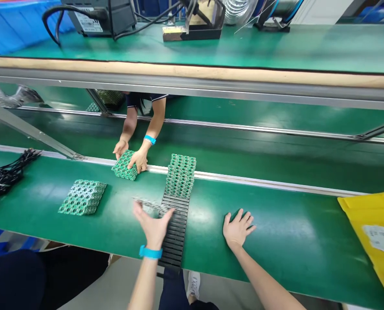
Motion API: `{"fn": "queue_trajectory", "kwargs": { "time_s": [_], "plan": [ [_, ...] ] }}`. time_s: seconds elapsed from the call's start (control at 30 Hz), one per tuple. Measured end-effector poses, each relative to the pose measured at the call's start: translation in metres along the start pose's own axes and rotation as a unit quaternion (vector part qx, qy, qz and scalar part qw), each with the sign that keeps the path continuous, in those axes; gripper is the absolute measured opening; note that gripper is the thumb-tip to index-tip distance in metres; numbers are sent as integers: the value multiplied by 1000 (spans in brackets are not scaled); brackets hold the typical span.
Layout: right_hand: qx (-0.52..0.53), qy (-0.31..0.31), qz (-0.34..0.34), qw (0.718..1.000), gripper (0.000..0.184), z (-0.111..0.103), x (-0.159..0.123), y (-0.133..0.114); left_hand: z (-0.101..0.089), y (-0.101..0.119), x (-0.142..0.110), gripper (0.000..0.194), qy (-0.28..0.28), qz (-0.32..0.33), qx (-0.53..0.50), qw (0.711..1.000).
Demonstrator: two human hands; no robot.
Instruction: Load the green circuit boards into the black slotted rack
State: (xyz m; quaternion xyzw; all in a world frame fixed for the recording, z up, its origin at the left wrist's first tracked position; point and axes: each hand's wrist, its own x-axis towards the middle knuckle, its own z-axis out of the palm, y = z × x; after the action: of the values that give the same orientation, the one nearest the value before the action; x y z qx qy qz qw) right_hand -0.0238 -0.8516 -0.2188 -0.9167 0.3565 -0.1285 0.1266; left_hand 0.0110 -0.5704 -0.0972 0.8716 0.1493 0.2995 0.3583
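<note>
My left hand, with a blue wristband, grips a circuit board panel between thumb and fingers. The panel is smeared by motion and tilted nearly edge-on. Just to the right of that hand lies a black slotted rack. Green circuit board panels stand in several rows at the rack's far end. My right hand rests on the green bench with its fingers spread, holding nothing. To the left sits a stack of circuit board panels.
Across the bench, a co-worker's hands hold another stack of green panels by the metal rail. Black cables lie at far left, a yellow container at far right. An upper shelf carries soldering equipment.
</note>
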Motion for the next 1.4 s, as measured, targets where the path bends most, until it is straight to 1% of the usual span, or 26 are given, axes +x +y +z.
{"fn": "queue_trajectory", "kwargs": {
  "time_s": [0.07,0.13,0.17,0.23,0.33,0.43,0.67,0.9,1.03,1.2,1.3,1.33,1.4],
  "plan": [
    [-3,5,-3,1000,71,0,0,0,38,11,-18,142,-10,2,0,1000],
    [-4,9,-3,1000,72,-1,0,0,66,14,-26,143,-8,5,-4,1000],
    [-3,9,-2,1000,72,-1,0,0,75,14,-28,144,-4,7,-7,1000],
    [-2,8,-1,1000,73,-1,0,0,88,10,-30,144,1,12,-10,1000],
    [3,11,-3,1000,75,0,0,0,96,5,-33,144,9,28,-4,1000],
    [5,13,-6,1000,74,0,0,0,99,3,-33,144,12,35,3,999],
    [0,2,-5,1000,73,-1,0,1,104,2,-30,145,1,19,17,1000],
    [-2,1,-2,1000,71,1,0,2,108,8,-27,140,4,38,51,998],
    [-8,-4,5,1000,72,1,-1,2,109,8,-28,138,-2,50,56,997],
    [-4,-6,3,1000,74,-1,-1,1,110,9,-27,135,4,74,59,995],
    [4,2,-3,1000,77,-2,0,1,101,13,-29,132,-3,96,45,994],
    [6,4,-3,1000,77,-2,0,1,94,14,-30,130,-8,99,39,994],
    [8,5,-5,1000,78,-3,1,1,73,9,-27,126,-10,107,31,994]
  ]
}}
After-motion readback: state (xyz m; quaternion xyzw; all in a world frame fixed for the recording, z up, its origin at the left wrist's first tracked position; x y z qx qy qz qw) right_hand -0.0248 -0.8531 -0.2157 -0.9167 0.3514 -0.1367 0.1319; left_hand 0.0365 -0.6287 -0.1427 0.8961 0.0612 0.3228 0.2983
